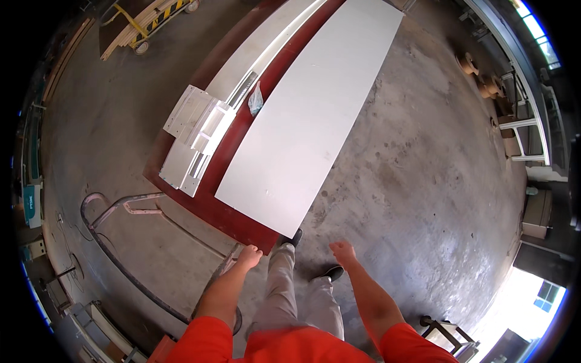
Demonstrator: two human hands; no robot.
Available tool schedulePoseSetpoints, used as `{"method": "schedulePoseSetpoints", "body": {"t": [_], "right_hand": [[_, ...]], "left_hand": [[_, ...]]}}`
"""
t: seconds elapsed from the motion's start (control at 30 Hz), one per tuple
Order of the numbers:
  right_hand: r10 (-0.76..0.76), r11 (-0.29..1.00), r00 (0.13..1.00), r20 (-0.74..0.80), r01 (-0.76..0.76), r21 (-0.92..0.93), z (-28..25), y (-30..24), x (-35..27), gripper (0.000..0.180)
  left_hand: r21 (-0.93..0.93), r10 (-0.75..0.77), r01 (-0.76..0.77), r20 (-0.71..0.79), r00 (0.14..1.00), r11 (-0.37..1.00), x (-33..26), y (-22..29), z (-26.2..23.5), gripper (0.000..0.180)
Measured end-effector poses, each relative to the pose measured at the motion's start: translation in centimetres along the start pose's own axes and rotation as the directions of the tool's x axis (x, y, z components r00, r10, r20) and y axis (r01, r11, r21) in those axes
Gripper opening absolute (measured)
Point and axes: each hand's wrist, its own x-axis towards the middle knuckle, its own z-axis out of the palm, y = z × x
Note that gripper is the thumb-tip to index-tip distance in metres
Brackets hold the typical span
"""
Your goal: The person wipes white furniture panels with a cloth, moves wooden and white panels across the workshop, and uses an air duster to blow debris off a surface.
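My left hand (249, 256) is curled closed beside the near corner of a dark red board (242, 225); no object shows in it, and I cannot tell whether it touches the board. Held over the concrete floor, my right hand (344, 253) has its fingers loosely curled in, with nothing visible in them. A long, flat white panel (302, 121) lies on the red board, its near corner just ahead of my feet. To its left rest a long white profile (254, 48) and several white plates with cutouts (196, 127).
A crumpled clear plastic bag (255, 100) lies between panel and profile. Bent tube handles (115, 202) stick out at the left. A yellow-framed cart (145, 27) holds boards at the far left. Spools (484, 85) and a white metal frame (526, 124) stand along the right.
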Motion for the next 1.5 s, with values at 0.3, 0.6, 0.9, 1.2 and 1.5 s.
{"method": "schedulePoseSetpoints", "body": {"t": [0.3, 0.6, 0.9, 1.2, 1.5], "right_hand": [[0.116, 0.993, 0.974, -0.196, -0.119, -0.007, -5.9, 17.9, -10.2, 0.038], [0.271, 0.948, 0.941, -0.201, -0.224, 0.226, -8.8, 29.1, -18.9, 0.028], [0.352, 0.874, 0.916, -0.192, -0.248, 0.417, -11.7, 25.0, -29.9, 0.024], [0.677, 0.403, 0.704, -0.216, -0.109, 0.909, 0.7, 26.5, -43.8, 0.036], [0.823, -0.414, 0.491, 0.287, 0.171, 0.894, 26.0, 32.2, -50.4, 0.048]], "left_hand": [[-0.195, 0.250, -0.273, -0.135, 0.959, 0.942, -3.6, 9.8, 5.2, 0.037], [0.101, 0.300, -0.295, -0.036, 0.953, 0.950, -7.4, 8.8, 11.0, 0.034], [0.010, 0.185, -0.185, -0.139, 0.973, 0.983, -9.5, 10.4, 11.9, 0.032], [0.728, 0.186, -0.228, 0.140, 0.973, 0.646, 1.7, 17.5, -1.9, 0.036], [0.864, 0.465, -0.405, 0.238, 0.852, 0.299, -2.7, 37.6, 18.9, 0.025]]}}
